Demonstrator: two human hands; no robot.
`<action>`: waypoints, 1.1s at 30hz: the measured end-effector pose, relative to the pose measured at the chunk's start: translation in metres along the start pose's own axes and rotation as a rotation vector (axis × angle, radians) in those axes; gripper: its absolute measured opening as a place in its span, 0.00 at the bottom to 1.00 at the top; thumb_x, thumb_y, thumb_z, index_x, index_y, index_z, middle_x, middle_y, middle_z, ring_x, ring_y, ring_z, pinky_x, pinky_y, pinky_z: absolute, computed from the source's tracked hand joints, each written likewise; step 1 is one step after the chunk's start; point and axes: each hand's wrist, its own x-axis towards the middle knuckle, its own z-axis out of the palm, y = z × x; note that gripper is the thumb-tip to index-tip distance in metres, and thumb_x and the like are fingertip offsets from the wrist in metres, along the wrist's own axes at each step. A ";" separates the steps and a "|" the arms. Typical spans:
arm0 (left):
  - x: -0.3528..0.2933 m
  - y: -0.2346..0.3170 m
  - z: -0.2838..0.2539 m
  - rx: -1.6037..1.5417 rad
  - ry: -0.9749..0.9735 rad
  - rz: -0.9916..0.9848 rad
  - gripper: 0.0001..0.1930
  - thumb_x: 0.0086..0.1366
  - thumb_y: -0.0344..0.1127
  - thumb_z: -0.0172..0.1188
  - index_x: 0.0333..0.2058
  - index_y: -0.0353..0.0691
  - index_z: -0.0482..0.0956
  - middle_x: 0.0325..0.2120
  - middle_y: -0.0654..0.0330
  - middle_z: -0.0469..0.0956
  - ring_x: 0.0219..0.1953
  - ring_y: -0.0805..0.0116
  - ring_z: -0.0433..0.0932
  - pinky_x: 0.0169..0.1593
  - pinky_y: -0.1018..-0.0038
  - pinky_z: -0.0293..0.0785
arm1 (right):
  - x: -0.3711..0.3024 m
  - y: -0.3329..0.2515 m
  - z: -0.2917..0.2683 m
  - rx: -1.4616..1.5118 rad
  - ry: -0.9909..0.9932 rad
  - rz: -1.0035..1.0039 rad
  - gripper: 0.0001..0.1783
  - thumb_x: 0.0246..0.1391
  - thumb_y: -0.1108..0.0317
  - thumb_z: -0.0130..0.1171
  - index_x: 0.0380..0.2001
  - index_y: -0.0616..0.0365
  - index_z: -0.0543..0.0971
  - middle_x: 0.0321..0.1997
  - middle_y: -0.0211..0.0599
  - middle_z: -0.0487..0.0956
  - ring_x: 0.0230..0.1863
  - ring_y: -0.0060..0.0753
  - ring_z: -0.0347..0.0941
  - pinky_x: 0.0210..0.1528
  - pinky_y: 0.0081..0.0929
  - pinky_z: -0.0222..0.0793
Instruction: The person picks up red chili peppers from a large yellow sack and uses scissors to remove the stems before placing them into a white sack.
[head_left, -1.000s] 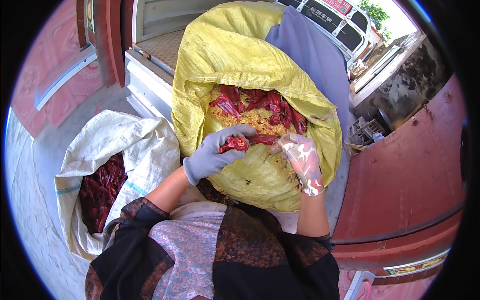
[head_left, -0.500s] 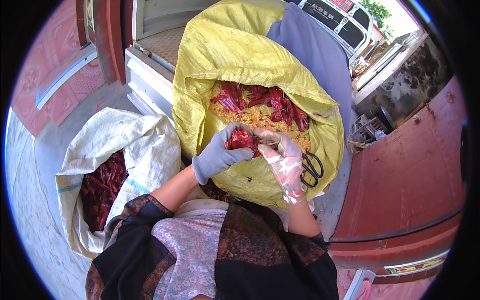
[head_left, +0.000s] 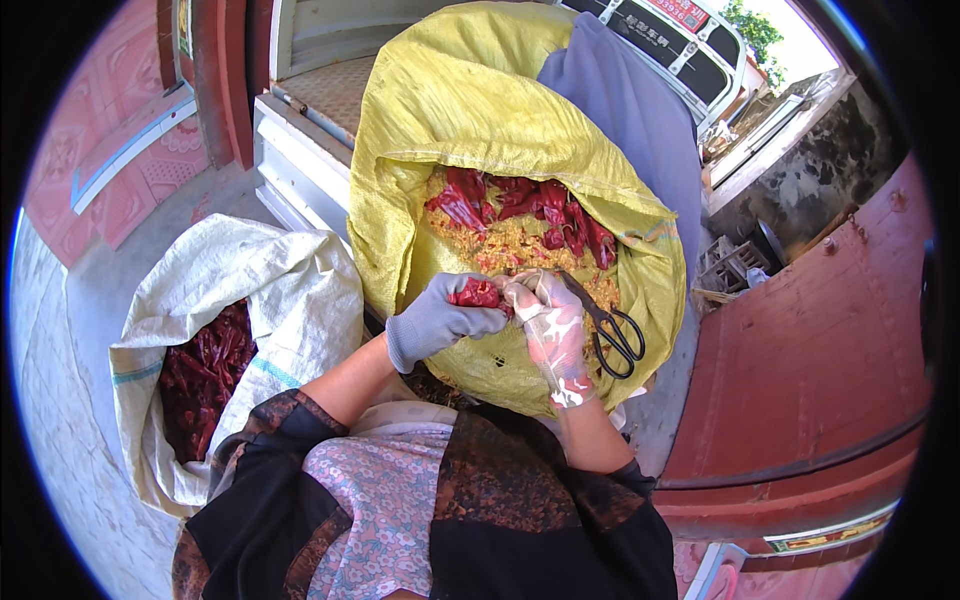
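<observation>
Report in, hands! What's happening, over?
Left hand: gripping red peppers. Right hand: curled close beside them, hold unclear. Black scissors: next to right hand, over yellow sack.

A red plate (head_left: 682, 12) on the white frame (head_left: 686, 55) bore pale characters above digits, partly cut off; below it, a dark panel (head_left: 632, 24) carried one line of pale characters over smaller, blurred marks.

an open-air yard entrance (head_left: 75, 340): pink tiled wall (head_left: 115, 165), red metal gate (head_left: 800, 370), parked cargo vehicle (head_left: 298, 165), sky (head_left: 797, 45) beyond
</observation>
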 end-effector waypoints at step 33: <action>-0.006 0.002 0.004 0.050 0.145 -0.020 0.07 0.57 0.33 0.59 0.27 0.35 0.78 0.19 0.71 0.72 0.21 0.84 0.66 0.25 0.84 0.62 | -0.004 0.006 0.009 0.451 0.039 0.308 0.08 0.54 0.63 0.54 0.34 0.53 0.76 0.38 0.31 0.79 0.31 0.21 0.74 0.25 0.13 0.62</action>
